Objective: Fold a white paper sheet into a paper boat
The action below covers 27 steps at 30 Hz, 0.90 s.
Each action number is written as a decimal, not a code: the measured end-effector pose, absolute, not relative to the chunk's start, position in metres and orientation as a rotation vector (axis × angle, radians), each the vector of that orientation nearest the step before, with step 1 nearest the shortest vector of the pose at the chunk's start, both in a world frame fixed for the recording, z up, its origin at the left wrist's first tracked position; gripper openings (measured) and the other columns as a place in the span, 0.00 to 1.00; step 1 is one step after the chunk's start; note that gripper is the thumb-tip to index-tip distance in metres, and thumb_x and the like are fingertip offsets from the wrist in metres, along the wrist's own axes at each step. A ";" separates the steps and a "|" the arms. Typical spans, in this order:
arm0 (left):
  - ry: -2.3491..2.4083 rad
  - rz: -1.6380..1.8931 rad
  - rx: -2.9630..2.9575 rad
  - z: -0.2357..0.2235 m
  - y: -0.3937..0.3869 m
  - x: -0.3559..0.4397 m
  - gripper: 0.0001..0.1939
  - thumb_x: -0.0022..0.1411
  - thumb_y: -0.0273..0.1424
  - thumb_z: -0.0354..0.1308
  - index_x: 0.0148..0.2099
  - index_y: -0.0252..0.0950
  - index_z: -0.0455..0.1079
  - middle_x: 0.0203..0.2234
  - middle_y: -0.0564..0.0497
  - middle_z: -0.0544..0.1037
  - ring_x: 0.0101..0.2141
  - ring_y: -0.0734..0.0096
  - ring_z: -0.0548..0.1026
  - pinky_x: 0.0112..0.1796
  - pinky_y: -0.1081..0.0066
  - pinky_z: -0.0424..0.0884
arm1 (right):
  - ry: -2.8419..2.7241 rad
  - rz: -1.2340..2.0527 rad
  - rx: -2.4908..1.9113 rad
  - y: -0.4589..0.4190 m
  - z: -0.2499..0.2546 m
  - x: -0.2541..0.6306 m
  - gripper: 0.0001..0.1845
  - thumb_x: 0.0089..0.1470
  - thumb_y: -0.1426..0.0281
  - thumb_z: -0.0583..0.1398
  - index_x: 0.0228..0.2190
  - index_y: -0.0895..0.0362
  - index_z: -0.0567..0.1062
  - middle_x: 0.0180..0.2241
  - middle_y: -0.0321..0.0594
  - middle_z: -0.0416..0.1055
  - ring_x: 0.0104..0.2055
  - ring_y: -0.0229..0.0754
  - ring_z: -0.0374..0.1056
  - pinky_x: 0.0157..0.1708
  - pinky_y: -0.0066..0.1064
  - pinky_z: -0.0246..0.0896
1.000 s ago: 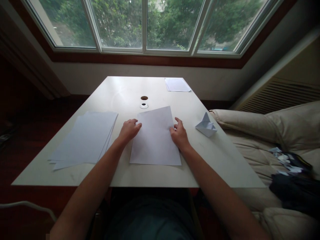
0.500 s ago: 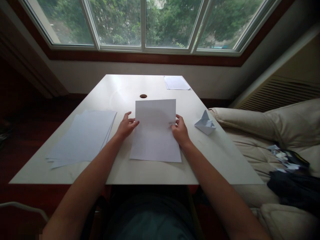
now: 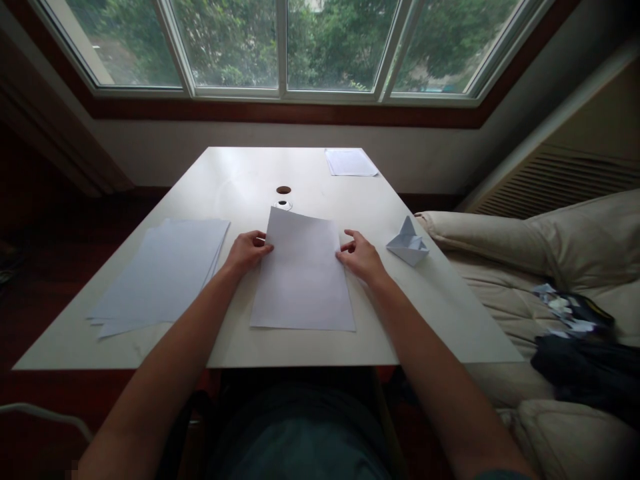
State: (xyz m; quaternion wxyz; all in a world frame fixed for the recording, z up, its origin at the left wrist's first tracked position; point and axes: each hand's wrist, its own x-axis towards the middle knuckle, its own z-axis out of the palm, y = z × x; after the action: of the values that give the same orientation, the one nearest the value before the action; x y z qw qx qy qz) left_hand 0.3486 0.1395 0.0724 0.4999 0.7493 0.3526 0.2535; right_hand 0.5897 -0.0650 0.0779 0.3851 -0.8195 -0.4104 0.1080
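A single white sheet of paper lies on the white table in front of me, its far edge slightly lifted. My left hand pinches the sheet's left edge, thumb on top. My right hand pinches the right edge with curled fingers. Left of my left hand lies a stack of white sheets. A folded paper boat stands to the right of my right hand, near the table's right edge.
A round cable hole and its loose cap sit beyond the sheet. Another paper lies at the far right corner. A cream sofa with dark cloth and scraps adjoins the table on the right. Windows face me.
The sheet's far half was lifted upright half a second ago and has come back down nearly flat. Both hands stayed at its side edges, shifting a little toward me.
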 end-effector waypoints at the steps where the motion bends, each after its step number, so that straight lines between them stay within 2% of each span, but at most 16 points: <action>1: 0.866 0.617 1.834 0.072 0.140 0.348 0.19 0.47 0.39 0.67 0.41 0.35 0.76 0.32 0.45 0.82 0.30 0.63 0.78 0.30 0.70 0.71 | -1.047 0.265 -2.099 -0.065 0.077 0.590 0.37 0.44 0.70 0.64 0.58 0.57 0.67 0.36 0.39 0.78 0.37 0.42 0.71 0.41 0.33 0.64; 8: 0.894 0.616 2.092 0.077 0.140 0.348 0.14 0.51 0.38 0.62 0.39 0.36 0.77 0.30 0.49 0.81 0.29 0.66 0.75 0.31 0.71 0.67 | -1.084 0.211 -2.129 -0.064 0.077 0.583 0.34 0.46 0.72 0.62 0.57 0.56 0.68 0.36 0.39 0.77 0.34 0.40 0.70 0.40 0.31 0.65; 13: 0.978 0.549 2.297 0.085 0.137 0.348 0.15 0.49 0.36 0.62 0.40 0.37 0.77 0.30 0.50 0.80 0.29 0.67 0.74 0.31 0.70 0.65 | -1.076 0.215 -2.141 -0.065 0.076 0.586 0.31 0.47 0.71 0.61 0.56 0.56 0.69 0.36 0.39 0.77 0.34 0.41 0.70 0.40 0.32 0.64; 17: 0.945 0.547 2.269 0.086 0.137 0.348 0.16 0.49 0.36 0.62 0.42 0.37 0.76 0.30 0.50 0.80 0.29 0.66 0.75 0.32 0.70 0.66 | -1.105 0.145 -2.190 -0.062 0.072 0.587 0.29 0.49 0.67 0.62 0.54 0.58 0.71 0.41 0.44 0.76 0.41 0.46 0.70 0.49 0.38 0.62; 19: 0.917 0.551 2.193 0.086 0.138 0.347 0.15 0.49 0.37 0.63 0.40 0.37 0.76 0.30 0.49 0.80 0.30 0.65 0.75 0.32 0.70 0.67 | -1.110 0.096 -2.234 -0.060 0.071 0.587 0.31 0.49 0.63 0.63 0.54 0.61 0.70 0.45 0.48 0.75 0.47 0.50 0.68 0.55 0.44 0.58; 21: 0.873 0.558 2.073 0.085 0.138 0.346 0.15 0.49 0.38 0.64 0.38 0.36 0.76 0.31 0.47 0.81 0.31 0.64 0.76 0.32 0.70 0.68 | -1.101 0.117 -2.244 -0.060 0.071 0.586 0.37 0.48 0.61 0.63 0.57 0.63 0.67 0.48 0.51 0.73 0.51 0.54 0.66 0.57 0.46 0.56; 24: 0.811 0.548 1.875 0.084 0.139 0.345 0.17 0.49 0.41 0.66 0.38 0.36 0.76 0.31 0.46 0.82 0.30 0.64 0.77 0.30 0.70 0.69 | -1.045 0.237 -2.178 -0.061 0.075 0.584 0.46 0.47 0.62 0.64 0.63 0.64 0.58 0.50 0.51 0.73 0.50 0.52 0.68 0.53 0.42 0.61; 27: 0.779 0.567 1.723 0.082 0.140 0.345 0.19 0.47 0.43 0.69 0.38 0.35 0.75 0.31 0.46 0.82 0.28 0.66 0.77 0.30 0.70 0.70 | -0.974 0.313 -2.117 -0.063 0.079 0.583 0.49 0.47 0.62 0.64 0.66 0.62 0.52 0.49 0.49 0.75 0.46 0.49 0.71 0.50 0.40 0.64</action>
State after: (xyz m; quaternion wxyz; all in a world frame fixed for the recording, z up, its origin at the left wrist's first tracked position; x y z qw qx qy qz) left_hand 0.3454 0.1400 0.0823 0.5511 0.7283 0.3293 0.2396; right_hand 0.5826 -0.0634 0.0790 0.3850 -0.8310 -0.3822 0.1230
